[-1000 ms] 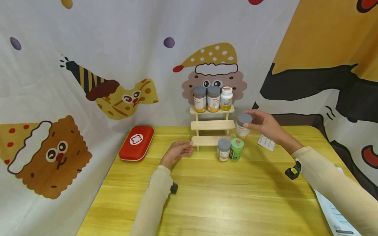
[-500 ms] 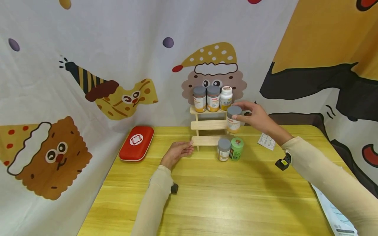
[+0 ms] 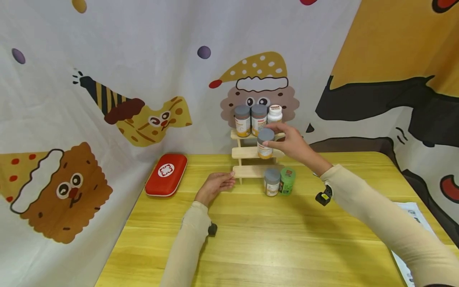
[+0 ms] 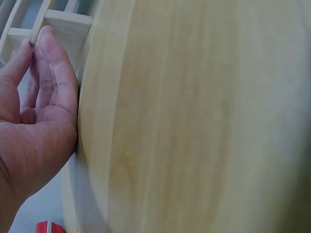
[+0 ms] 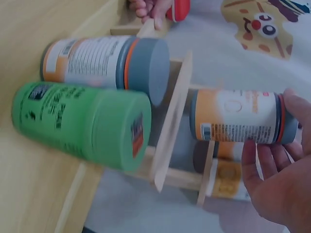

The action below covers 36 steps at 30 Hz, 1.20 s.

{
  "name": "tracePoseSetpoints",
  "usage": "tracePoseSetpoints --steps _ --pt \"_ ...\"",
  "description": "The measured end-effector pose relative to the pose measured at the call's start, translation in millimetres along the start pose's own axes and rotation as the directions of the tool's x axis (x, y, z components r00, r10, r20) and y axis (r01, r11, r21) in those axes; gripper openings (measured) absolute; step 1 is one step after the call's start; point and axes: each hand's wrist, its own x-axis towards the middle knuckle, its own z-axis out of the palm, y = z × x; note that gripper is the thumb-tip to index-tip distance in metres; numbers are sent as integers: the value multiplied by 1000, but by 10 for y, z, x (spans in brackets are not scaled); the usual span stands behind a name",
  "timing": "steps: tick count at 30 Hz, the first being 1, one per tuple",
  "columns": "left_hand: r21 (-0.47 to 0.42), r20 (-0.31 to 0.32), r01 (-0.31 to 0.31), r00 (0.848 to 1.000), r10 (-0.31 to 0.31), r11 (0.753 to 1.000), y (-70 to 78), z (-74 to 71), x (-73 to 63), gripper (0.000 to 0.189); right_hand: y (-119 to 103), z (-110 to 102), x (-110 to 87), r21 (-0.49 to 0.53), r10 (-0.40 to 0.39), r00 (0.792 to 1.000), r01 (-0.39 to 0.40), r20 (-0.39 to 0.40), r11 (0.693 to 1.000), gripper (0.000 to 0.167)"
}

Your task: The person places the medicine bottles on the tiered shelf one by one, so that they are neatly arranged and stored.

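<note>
One grey-lidded jar point(image 3: 265, 144) is upright just right of the centre of the head view, in front of the middle shelf of a wooden stand point(image 3: 247, 172); whether its base touches that shelf cannot be told. The right hand point(image 3: 293, 142) is clamped on this jar, thumb and fingers pinching it around the lid. The left hand point(image 3: 216, 185), near the centre of the frame, pinches the left end of the stand's lowest shelf, thumb and fingertips together on the wood.

The stand has three shelves. On the top one, three containers are in a row: two grey-lidded jars point(image 3: 242, 122) and, to their right, one white bottle point(image 3: 275, 113). Two more stand side by side before the lowest shelf: one shorter jar point(image 3: 271, 184) with a grey lid and one green tub point(image 3: 287, 182). That makes six containers altogether.

One red case point(image 3: 166, 174) lies left of centre on the wooden table point(image 3: 247, 243). One printed sheet point(image 3: 412, 211) is at the lower right.
</note>
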Motion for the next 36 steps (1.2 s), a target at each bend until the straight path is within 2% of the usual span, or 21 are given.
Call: tracePoseSetpoints --steps 3,6,13,18,29,36 --pt "2 -2 -3 1000 3 1000 4 4 -2 29 -1 105 38 -1 -26 999 26 -19 1000 54" --pt "0 -12 -1 1000 1 1000 6 1 -1 29 -15 207 75 4 -18 999 18 -41 1000 56" --pt "-17 -10 1 1000 -1 1000 -2 6 21 29 -5 412 130 98 -10 992 22 -122 995 60" --pt "-34 -10 3 1000 -4 999 -13 -2 39 24 -4 535 166 121 -12 991 28 -134 992 60" --pt "-35 -18 5 1000 -6 999 -9 3 34 28 8 710 269 89 -9 988 23 -152 996 60" --pt "-26 -21 -9 1000 9 1000 -24 3 38 29 -4 820 343 20 -43 972 49 -231 999 59"
